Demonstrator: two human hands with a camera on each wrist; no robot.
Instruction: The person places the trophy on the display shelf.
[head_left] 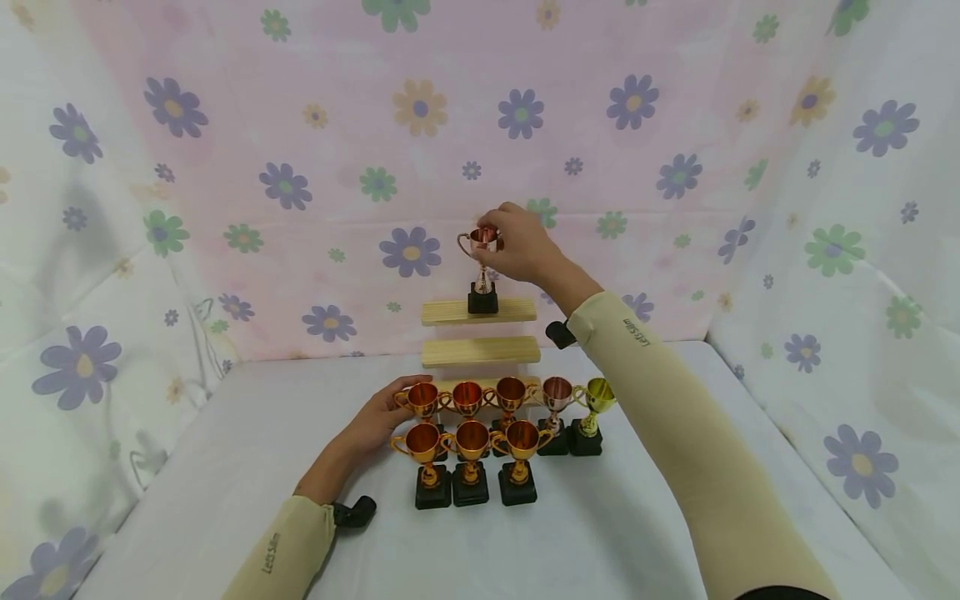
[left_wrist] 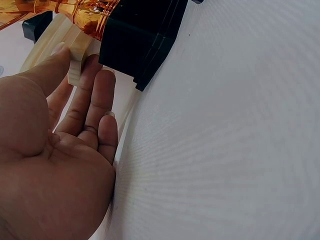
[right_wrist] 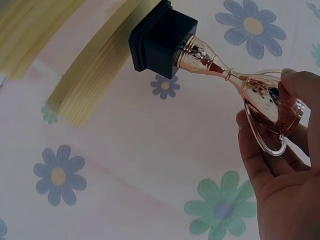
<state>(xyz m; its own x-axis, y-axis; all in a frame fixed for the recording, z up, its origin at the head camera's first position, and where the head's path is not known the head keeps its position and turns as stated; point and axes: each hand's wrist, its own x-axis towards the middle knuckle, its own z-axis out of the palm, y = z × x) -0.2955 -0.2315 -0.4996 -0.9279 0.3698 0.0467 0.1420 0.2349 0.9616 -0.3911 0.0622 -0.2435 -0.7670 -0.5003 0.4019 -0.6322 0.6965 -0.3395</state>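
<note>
- The right hand (head_left: 528, 250) is above the wooden rack (head_left: 480, 352), thumb and fingers (right_wrist: 250, 155) bent in round the cup of a rose-gold trophy (head_left: 483, 280).
- That trophy is upright, its black base (head_left: 482, 300) at the middle of the rack's top plank (head_left: 446, 312); whether its weight is on the wood, I cannot tell.
- The left hand (head_left: 375, 421) is at the rack's left end, thumb and partly curled fingers pinching the lowest plank (left_wrist: 77, 44).
- Just before the rack, five trophies (head_left: 557, 396) stand across the white bench (head_left: 600, 542).
- Farther out from the rack, three gold trophies (head_left: 471, 483) form another row.
- Flowered cloth (head_left: 315, 250) hangs behind the rack.
</note>
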